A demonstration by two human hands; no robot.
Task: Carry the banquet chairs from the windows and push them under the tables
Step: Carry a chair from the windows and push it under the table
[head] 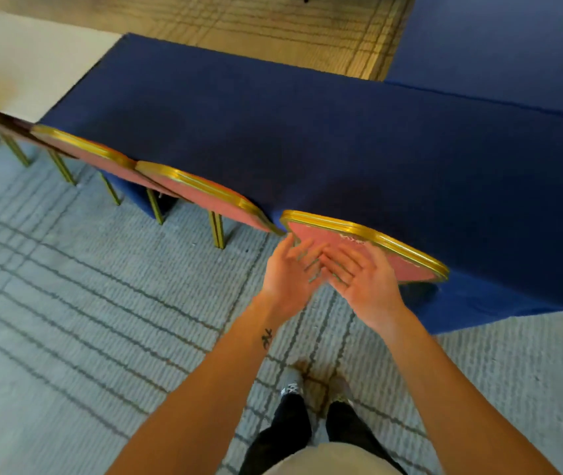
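Blue cloth drapes two tables: the long table [341,149] ahead and a second table [496,46] beyond it. Four gold-framed, pink-backed banquet chairs [201,197] stand in a row, tucked against the long table's near edge. Just before the nearest chair [369,233] are the left hand [286,272] and right hand [362,282], fingers spread, holding nothing.

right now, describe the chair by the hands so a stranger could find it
Find the long blue-clothed table. Along its near edge runs a row of pink-backed, gold-framed chairs. It is the rightmost chair, nearest the table's end, with scuffed white marks on its back.
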